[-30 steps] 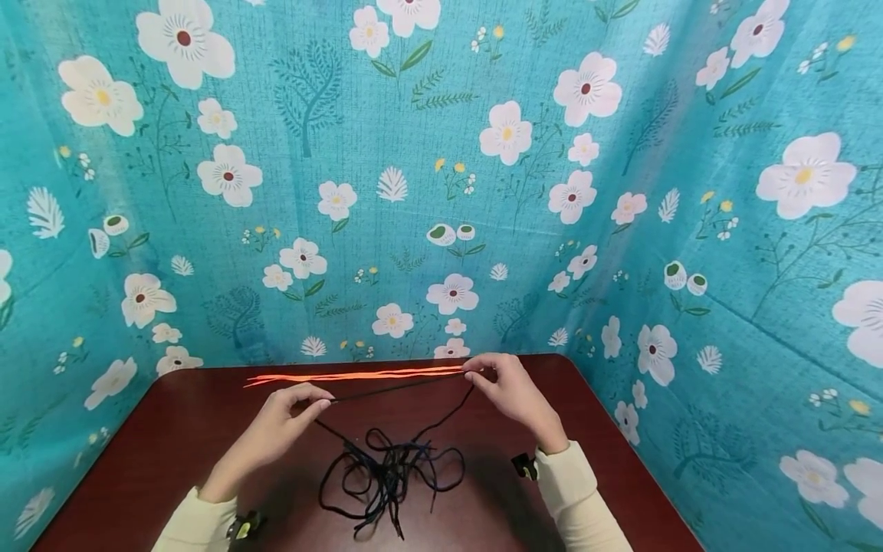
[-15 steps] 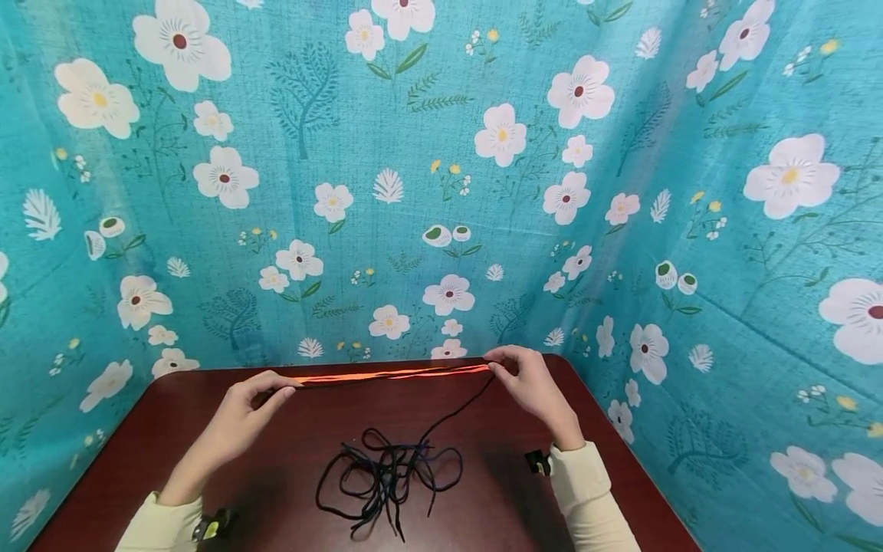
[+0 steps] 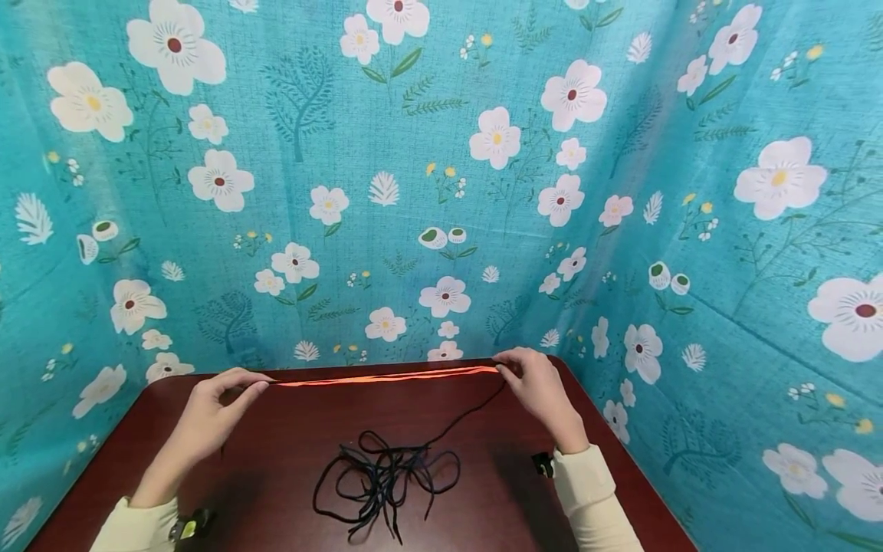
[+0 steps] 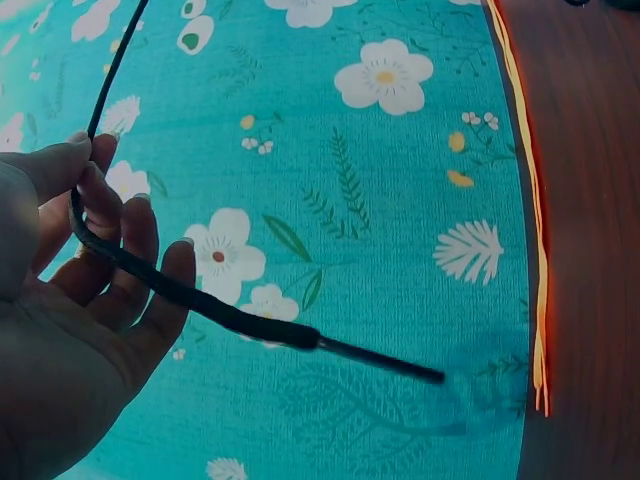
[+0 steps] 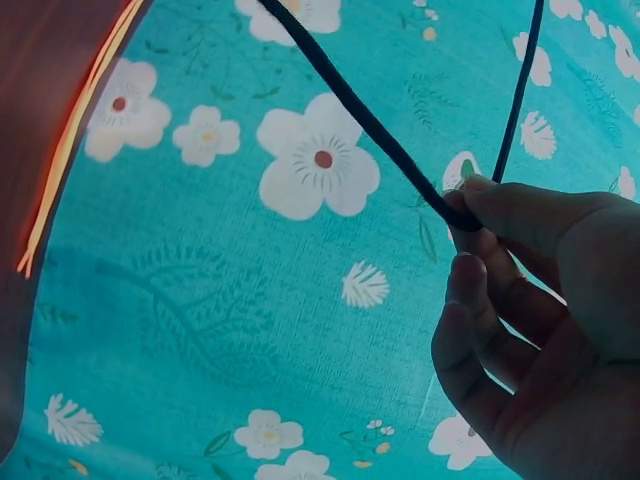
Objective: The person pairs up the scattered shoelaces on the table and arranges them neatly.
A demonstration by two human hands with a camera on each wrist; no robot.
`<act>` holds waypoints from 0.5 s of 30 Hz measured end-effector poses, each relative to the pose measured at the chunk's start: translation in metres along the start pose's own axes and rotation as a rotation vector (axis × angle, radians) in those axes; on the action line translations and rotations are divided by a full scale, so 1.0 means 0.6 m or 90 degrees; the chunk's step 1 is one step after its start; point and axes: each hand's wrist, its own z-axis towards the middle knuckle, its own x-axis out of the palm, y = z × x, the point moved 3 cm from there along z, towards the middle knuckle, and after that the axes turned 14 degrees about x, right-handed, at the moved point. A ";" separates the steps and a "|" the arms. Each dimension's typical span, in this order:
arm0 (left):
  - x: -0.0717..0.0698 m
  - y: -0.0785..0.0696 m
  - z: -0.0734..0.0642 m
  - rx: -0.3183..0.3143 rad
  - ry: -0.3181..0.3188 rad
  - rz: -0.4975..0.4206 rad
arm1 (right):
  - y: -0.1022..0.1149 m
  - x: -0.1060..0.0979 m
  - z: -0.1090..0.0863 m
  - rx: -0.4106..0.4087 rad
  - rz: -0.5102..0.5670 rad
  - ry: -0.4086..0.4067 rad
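Between finger and thumb, my left hand [image 3: 207, 414] pinches a black shoelace near one end. In the left wrist view its tail [image 4: 250, 325] runs across the curled fingers [image 4: 170, 280] and ends in a thin dark tip [image 4: 385, 362]. My right hand [image 3: 541, 391] pinches the same lace farther along, where it bends sharply in the right wrist view [image 5: 460, 220]. The stretch between the hands is raised and nearly straight, overlapping the orange laces in the head view. From the right hand the lace slopes down [image 3: 469, 414] to a loose tangle of black lace [image 3: 386, 475] on the table.
Two or more orange laces [image 3: 386, 377] lie lengthwise along the far edge of the dark red table [image 3: 310, 429]. A teal flowered curtain [image 3: 386, 253] stands right behind the table and continues at both sides.
My hands have spread apart, the left moving farther left and the right slightly right. The lace between them is longer, and the left strand no longer leads down to the tangle.
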 end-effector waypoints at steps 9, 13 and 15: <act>-0.025 0.020 -0.010 -0.064 -0.052 0.043 | -0.022 -0.009 0.000 0.003 0.005 0.030; -0.037 0.024 -0.011 -0.063 -0.068 0.052 | -0.031 -0.013 0.001 0.002 -0.004 0.038; -0.044 0.023 -0.011 -0.050 -0.075 0.055 | -0.034 -0.014 0.001 0.005 -0.009 0.040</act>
